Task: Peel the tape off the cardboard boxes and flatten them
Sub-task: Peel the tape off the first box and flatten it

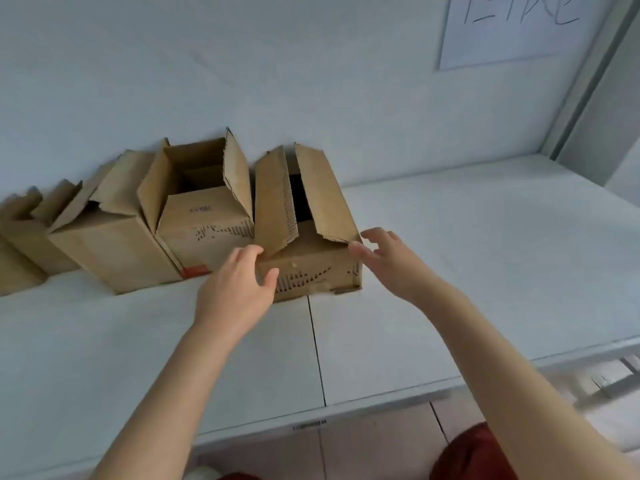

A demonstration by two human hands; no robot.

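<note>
Nearest the camera, red cloth sits low in view, below the table edge. Two bare forearms reach forward over the white table. A dark seam in the tabletop runs toward the end box.

Left hand: spread wide, fingers fairly straight, laid on the front left corner of the end box. The thumb lies on the front face and the fingers go round toward the left side. It touches the box; no firm clasp is seen.

Right hand: spread wide, fingers relaxed, holding nothing. It is at the upper right corner of the end box. Whether a fingertip touches that corner or stops just short cannot be told.

End box: stands on the table by the wall, at the right end of a row of boxes. Its top flaps are raised and the inside is dark. The front face carries printed marks.

Left of the end box and touching it is a second box, open, with its flaps up. A red strip shows at its lower front edge. Left again is a third box, flaps raised. Farthest left of the end box are more boxes, cut off by the frame.

Behind the end box is a pale wall. Up and to the right of the box, a paper sheet hangs on that wall; its drawn strokes are unreadable.
</note>
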